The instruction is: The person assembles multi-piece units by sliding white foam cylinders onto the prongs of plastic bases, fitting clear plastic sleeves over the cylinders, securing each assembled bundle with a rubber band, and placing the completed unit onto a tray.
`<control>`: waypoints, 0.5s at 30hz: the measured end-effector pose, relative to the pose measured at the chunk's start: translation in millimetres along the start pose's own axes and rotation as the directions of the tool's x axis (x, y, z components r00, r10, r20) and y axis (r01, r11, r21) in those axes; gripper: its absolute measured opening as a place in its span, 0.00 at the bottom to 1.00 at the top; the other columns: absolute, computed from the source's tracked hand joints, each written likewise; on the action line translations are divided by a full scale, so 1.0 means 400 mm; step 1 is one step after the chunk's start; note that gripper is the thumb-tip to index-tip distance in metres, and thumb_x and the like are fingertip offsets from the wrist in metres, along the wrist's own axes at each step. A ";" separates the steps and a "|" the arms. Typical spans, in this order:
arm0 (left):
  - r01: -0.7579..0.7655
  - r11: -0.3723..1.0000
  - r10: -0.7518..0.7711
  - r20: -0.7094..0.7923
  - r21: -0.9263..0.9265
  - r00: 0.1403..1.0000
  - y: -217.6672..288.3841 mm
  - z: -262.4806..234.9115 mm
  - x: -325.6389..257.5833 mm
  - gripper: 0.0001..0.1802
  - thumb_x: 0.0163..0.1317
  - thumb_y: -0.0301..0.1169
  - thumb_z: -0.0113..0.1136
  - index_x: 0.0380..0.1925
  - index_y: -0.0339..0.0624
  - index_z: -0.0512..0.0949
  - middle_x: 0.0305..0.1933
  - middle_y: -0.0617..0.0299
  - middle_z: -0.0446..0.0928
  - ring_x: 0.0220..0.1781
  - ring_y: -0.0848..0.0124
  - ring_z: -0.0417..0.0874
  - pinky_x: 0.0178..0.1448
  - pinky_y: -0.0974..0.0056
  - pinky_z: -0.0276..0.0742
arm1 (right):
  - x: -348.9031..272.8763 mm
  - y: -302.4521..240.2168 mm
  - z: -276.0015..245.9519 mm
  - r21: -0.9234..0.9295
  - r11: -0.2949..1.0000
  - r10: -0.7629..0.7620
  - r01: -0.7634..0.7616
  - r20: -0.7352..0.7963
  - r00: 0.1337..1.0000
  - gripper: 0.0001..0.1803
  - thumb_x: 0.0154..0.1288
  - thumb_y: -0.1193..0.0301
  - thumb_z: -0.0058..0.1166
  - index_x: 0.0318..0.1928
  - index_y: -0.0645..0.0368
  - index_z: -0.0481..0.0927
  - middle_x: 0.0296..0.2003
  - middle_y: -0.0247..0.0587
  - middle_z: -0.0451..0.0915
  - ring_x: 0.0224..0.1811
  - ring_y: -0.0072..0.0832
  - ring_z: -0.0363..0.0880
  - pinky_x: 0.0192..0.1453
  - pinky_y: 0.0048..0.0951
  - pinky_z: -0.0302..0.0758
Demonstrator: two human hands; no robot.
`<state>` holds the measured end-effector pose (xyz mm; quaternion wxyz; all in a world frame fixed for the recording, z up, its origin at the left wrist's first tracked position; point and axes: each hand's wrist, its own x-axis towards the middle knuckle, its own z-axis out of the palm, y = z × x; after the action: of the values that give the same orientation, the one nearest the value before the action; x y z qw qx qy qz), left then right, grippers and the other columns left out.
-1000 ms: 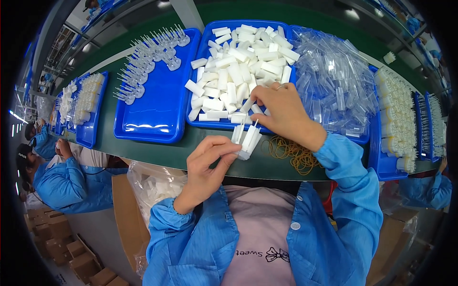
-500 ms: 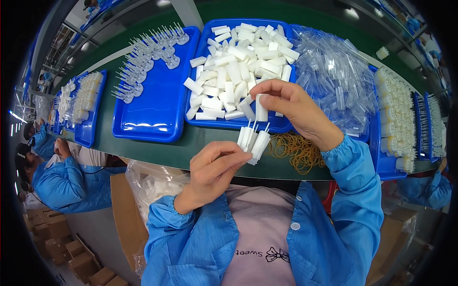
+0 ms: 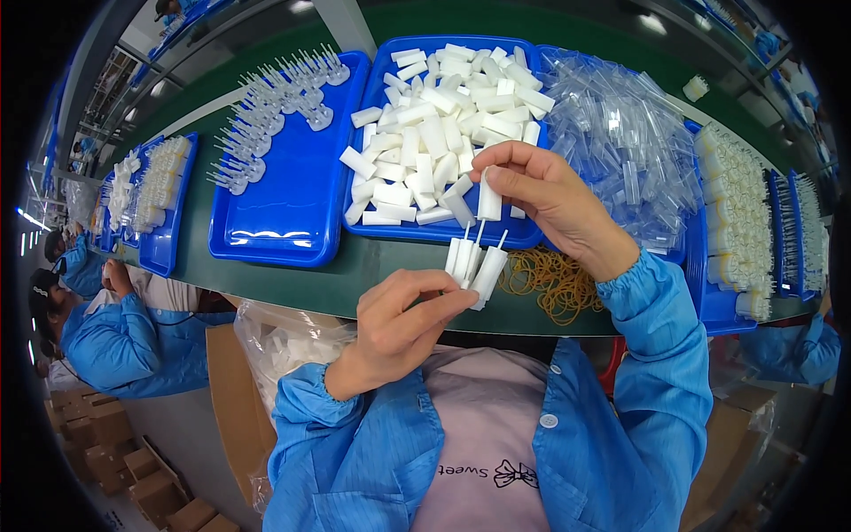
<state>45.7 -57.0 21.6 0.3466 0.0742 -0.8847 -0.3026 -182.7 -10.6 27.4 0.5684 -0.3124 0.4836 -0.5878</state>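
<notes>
In my left hand (image 3: 399, 324) is a pronged holder, pinched low between thumb and fingers. White foam blocks (image 3: 490, 271) sit around some of its thin pins, and the bare pin tips (image 3: 480, 233) point up and away from me. The holder's base is mostly hidden by my fingers. My right hand (image 3: 554, 199) grips one white foam block (image 3: 488, 200) upright between thumb and fingertips. That block is just above the pins, with its lower end close to the middle one; whether they touch is hard to tell. Behind it lies a heap of similar foam blocks (image 3: 432, 133).
The heap fills a blue tray (image 3: 525, 234). At left, another blue tray (image 3: 275, 235) holds clear pronged holders (image 3: 257, 124). Clear plastic sleeves (image 3: 620, 146) lie at right, beyond yellow rubber bands (image 3: 565, 288). White cylindrical assemblies (image 3: 731, 213) stand farther right. A co-worker (image 3: 115, 346) sits at left.
My left hand has shifted slightly right with the holder, which leans more to the right. The right hand's block has tilted a little. A small white bundle beyond the trays has moved left.
</notes>
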 end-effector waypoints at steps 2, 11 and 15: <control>-0.012 1.000 0.012 0.015 0.017 1.000 -0.001 -0.001 0.001 0.23 0.35 0.15 0.64 0.38 0.42 0.83 0.36 0.62 0.78 0.29 0.68 0.77 0.30 0.67 0.73 | 0.000 0.000 0.000 -0.010 1.000 -0.016 0.016 -0.015 1.000 0.13 0.65 0.69 0.56 0.48 0.59 0.77 0.44 0.35 0.78 0.43 0.17 0.75 0.50 0.19 0.73; -0.100 0.988 0.099 0.017 0.118 0.995 -0.007 0.006 0.001 0.25 0.33 0.17 0.61 0.38 0.42 0.83 0.35 0.62 0.78 0.28 0.67 0.77 0.29 0.66 0.72 | -0.015 -0.010 0.005 -0.037 0.998 -0.059 0.058 -0.036 0.998 0.12 0.64 0.70 0.56 0.47 0.61 0.77 0.43 0.35 0.78 0.45 0.18 0.74 0.51 0.19 0.70; -0.102 0.986 0.097 0.041 0.134 0.994 -0.004 0.005 0.003 0.24 0.33 0.17 0.61 0.38 0.42 0.83 0.35 0.62 0.78 0.28 0.67 0.77 0.29 0.66 0.72 | -0.022 -0.013 0.008 -0.079 0.996 -0.032 0.032 0.000 1.000 0.14 0.64 0.70 0.57 0.48 0.62 0.77 0.43 0.36 0.78 0.45 0.18 0.74 0.52 0.20 0.70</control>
<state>43.3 -57.8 20.2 0.3403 0.0482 -0.9116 -0.2254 -180.4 -3.4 34.9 0.5459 -0.3419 0.5018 -0.5773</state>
